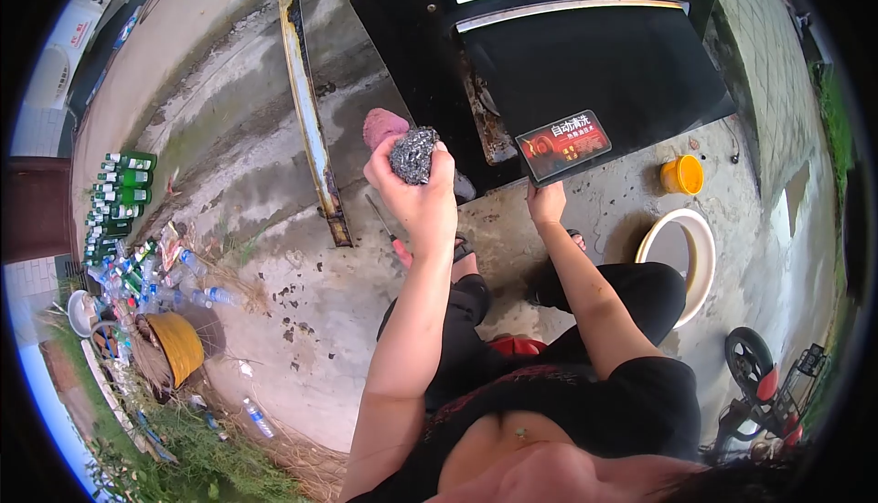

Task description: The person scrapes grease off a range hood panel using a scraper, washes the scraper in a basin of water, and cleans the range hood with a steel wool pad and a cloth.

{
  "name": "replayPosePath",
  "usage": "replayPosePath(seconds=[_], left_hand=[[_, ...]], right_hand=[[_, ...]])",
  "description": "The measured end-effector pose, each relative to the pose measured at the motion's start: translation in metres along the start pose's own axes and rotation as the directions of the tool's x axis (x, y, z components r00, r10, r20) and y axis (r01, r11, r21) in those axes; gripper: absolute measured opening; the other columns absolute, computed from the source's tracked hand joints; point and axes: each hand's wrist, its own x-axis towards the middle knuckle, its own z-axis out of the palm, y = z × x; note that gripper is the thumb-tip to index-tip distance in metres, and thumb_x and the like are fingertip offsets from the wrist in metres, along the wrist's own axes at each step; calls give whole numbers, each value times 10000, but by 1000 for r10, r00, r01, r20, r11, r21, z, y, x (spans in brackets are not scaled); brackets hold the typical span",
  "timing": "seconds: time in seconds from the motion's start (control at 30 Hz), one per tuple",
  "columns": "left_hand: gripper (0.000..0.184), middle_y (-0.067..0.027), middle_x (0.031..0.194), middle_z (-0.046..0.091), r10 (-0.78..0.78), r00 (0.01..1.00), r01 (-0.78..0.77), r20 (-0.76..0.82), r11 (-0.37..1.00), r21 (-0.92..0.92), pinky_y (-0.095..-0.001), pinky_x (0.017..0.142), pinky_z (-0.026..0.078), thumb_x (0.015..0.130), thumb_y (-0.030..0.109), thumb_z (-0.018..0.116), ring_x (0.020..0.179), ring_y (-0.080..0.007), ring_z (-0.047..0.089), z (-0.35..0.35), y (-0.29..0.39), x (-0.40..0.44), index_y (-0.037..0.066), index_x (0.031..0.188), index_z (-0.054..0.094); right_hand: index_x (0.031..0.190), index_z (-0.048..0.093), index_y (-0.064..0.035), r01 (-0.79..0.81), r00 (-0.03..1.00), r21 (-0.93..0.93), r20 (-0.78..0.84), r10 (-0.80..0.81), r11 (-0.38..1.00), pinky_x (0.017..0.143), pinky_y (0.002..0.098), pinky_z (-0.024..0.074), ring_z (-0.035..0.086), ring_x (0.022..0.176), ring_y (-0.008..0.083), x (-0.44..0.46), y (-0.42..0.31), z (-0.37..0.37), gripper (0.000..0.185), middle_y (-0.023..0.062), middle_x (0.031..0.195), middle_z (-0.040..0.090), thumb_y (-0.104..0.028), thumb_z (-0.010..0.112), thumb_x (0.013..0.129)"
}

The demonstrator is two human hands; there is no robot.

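My left hand [407, 192] is closed around a grey steel wool scrubber [414, 155], raised in front of the range hood. Just behind it shows a pink, rough-textured cloth or sponge [384, 126]; whether my hand touches it I cannot tell. A large black range hood [402, 37] lies on the ground, with brown grease along its opening [489, 114]. My right hand [546, 201] grips the lower edge of its black glass panel [585, 64], beside a red label [562, 144]. The fingers there are partly hidden by the panel.
A long, greasy metal strip [311, 101] lies left of the hood. A thin tool with a red handle [401, 251] is near my feet. To the right stand a yellow cup [681, 175] and a white basin [704, 265]. Green bottles [123, 183] and a yellow bucket [178, 347] are far left.
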Motion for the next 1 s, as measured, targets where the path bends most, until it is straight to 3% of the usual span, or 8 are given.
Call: replayPosePath(seconds=[0.07,0.23,0.33,0.5,0.6,0.73,0.83,1.0], left_hand=[[376,-83,1016,379,-12,1000,12,17,1000,5,-281,747,430,693,57,678,868,-162,476,-2,3,-3,26,1000,463],[360,-75,1021,368,-45,999,45,8,998,43,-267,729,446,708,28,660,858,-154,500,-7,6,-5,30,1003,452],[339,-64,1024,356,-116,993,120,33,983,-141,-245,700,466,733,-12,628,821,-141,539,-5,23,-10,40,1008,437],[355,-49,906,542,-278,961,265,-7,925,-273,-222,672,478,750,-34,609,761,-113,552,-8,50,-12,76,1031,422],[387,-45,917,525,-335,940,294,-66,892,-343,-213,677,456,749,-26,615,749,-95,530,-11,69,-17,87,1060,414],[431,-26,897,501,-187,972,125,-143,925,-359,-197,654,437,725,-28,635,757,-77,502,-4,67,-26,94,1073,410],[438,-34,894,495,-242,955,158,-170,902,-401,-193,640,434,720,-38,634,760,-77,499,4,74,-27,86,1074,406],[433,-31,885,500,-153,965,57,-211,914,-401,-194,618,433,723,-57,625,734,-75,497,2,65,-29,79,1072,408]], right_hand=[[930,606,-97,25,990,-135,140,-6,991,715,409,472,556,875,332,12,25,14,226,127,1011,568,-193,593,725],[965,592,-115,-7,959,-244,273,75,970,738,368,473,565,913,309,55,80,63,252,122,1061,569,-259,562,760],[965,591,-113,48,951,-262,308,37,964,738,370,473,565,913,309,94,77,54,252,123,1060,569,-257,561,761],[967,588,-110,137,928,-260,370,-32,956,738,372,473,566,912,309,142,72,41,253,125,1058,569,-256,560,762],[967,587,-108,170,922,-266,382,-58,949,738,374,473,566,911,309,153,69,29,253,126,1057,569,-254,560,762],[968,585,-106,221,907,-248,407,-106,943,738,376,473,566,911,309,156,69,37,253,127,1055,569,-253,559,763],[969,584,-104,243,897,-243,424,-123,939,738,377,473,567,910,309,155,68,33,254,128,1054,569,-252,558,764],[970,582,-102,275,897,-235,413,-161,932,738,379,473,567,909,309,154,73,30,254,130,1052,570,-250,557,765]])
